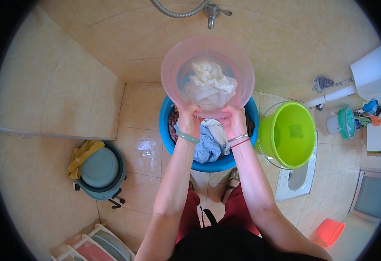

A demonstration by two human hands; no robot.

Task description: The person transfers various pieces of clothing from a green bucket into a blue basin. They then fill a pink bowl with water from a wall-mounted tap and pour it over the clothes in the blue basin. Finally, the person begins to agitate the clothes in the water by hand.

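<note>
A translucent pink basin [173, 65] is held up by its near rim, my left hand [189, 122] and my right hand [235, 122] closed on it side by side. Inside it a crumpled white cloth [212, 82] lies in water. The basin is under a metal wall tap [212, 15], from which a thin stream seems to fall. Below my hands stands a blue tub [166, 137], partly covered by the basin. Light blue clothing [208, 145], a white garment and darker fabric fill the tub.
A lime green bucket [282, 135] stands right of the tub, by a white squat toilet [296, 185]. At left is a grey-blue stool-like item [99, 167] with a mustard cloth [84, 156]. A rack [88, 248] and an orange bucket [330, 232] stand nearer.
</note>
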